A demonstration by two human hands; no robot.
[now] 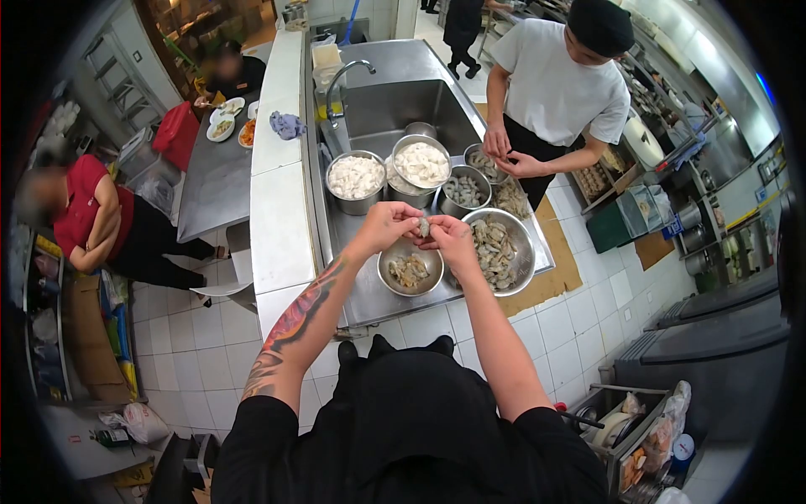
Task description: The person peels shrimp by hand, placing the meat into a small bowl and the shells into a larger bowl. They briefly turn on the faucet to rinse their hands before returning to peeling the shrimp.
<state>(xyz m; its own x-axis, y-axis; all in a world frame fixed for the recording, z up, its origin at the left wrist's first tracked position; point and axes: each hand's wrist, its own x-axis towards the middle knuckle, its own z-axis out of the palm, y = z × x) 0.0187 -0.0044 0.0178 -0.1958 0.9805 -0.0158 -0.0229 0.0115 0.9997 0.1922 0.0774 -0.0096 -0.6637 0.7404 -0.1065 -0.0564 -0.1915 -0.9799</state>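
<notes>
Both hands up over the metal worktop (pixel 361 312), close together, one small grey shrimp (pixel 424 228) between them. Left hand (pixel 393 224): fingers pinched on the shrimp from the left. Right hand (pixel 451 238): fingers closed on it from the right. Exact fingertip contact too small to tell. Shrimp is held in the air, above the far side of the small metal bowl (pixel 384 275), which has brownish, translucent pieces in it. Large metal bowl (pixel 528 267) just right of that, grey shrimp heaped inside, under the right forearm. Beyond the hands: left pot (pixel 356 204) and round container (pixel 420 186), both full of white pieces; deep pot (pixel 463 210) with grey shrimp. Sink (pixel 403 113) behind these, curved faucet (pixel 336 84) at its left. Crumpled bluish cloth (pixel 287 126) on the white tiled ledge (pixel 277 172). Co-worker in white shirt (pixel 558 84) stands across at the right, hands together near the containers, well apart from the wearer's.
</notes>
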